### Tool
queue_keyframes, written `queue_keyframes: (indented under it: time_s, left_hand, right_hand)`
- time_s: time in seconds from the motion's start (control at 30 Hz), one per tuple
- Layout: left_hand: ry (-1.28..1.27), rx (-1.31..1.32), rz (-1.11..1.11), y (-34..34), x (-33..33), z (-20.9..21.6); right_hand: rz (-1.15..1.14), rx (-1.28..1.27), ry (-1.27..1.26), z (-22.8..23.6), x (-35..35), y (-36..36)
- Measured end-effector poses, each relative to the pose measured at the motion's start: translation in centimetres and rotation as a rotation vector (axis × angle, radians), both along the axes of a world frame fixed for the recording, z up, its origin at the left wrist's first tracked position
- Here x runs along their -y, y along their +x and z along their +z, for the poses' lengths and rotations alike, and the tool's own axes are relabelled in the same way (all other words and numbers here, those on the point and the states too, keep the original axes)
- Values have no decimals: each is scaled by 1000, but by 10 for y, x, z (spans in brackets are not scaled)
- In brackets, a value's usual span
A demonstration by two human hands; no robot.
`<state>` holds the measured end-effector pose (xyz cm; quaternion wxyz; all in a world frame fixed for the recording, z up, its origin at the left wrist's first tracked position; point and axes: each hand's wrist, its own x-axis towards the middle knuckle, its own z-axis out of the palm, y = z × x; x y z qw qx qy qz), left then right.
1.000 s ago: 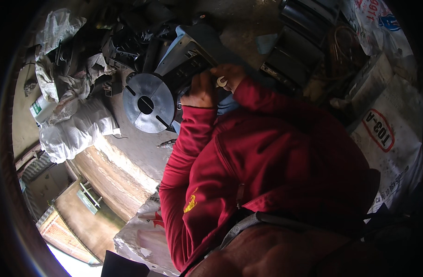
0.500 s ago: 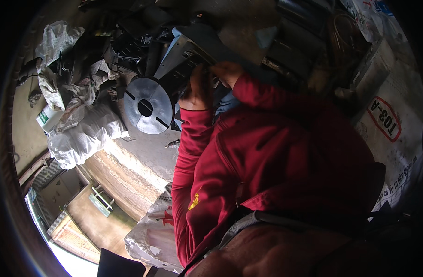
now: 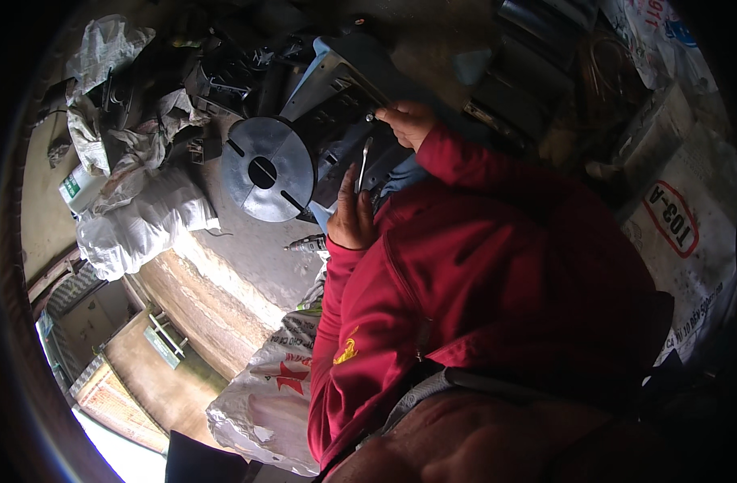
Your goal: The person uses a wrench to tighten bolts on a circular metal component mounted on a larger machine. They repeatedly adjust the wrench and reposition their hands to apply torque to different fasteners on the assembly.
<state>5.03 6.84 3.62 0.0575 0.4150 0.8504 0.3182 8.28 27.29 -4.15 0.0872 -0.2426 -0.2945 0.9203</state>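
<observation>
Left hand (image 3: pixel 350 223) has dropped bodyward from right hand (image 3: pixel 408 125); hands apart. Left grips wrench (image 3: pixel 364 163) near metal frame's (image 3: pixel 336 153) body-side edge; right at its right edge beside shiny fastener (image 3: pixel 371 117), grip unclear. Seating wrench squarely should limit slipping.

Dim overall; daylight from lower left, burnt out to white there; hard glare strip beyond floor's (image 3: pixel 243 258) lower-left edge; white bag (image 3: pixel 147 225) brightly lit; soft sheen on grey disc (image 3: pixel 239 181); thin highlight along metal tool (image 3: pixel 363 163); deep folds of shadow on red jacket (image 3: pixel 513 258); black parts (image 3: pixel 223 84) near floor's upper-left corner murky, detail lost; fisheye bends straight edges toward black rim.
</observation>
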Motion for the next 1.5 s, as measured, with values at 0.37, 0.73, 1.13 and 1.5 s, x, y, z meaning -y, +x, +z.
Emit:
queue_keyframes:
  time_s: [0.37,0.73,1.13,1.5]
  left_hand:
    - [61,-496,-136,-28,-46,2]
    - [213,-536,-109,-25,-45,12]
    - [34,-603,-192,-33,-49,3]
    - [190,-488,-92,-23,-44,7]
  right_hand:
    - [-50,47,89,3,3,0]
    - [-47,126,147,7,3,-2]
    - [-29,10,113,-3,1,1]
    - [-41,79,152,1,5,-1]
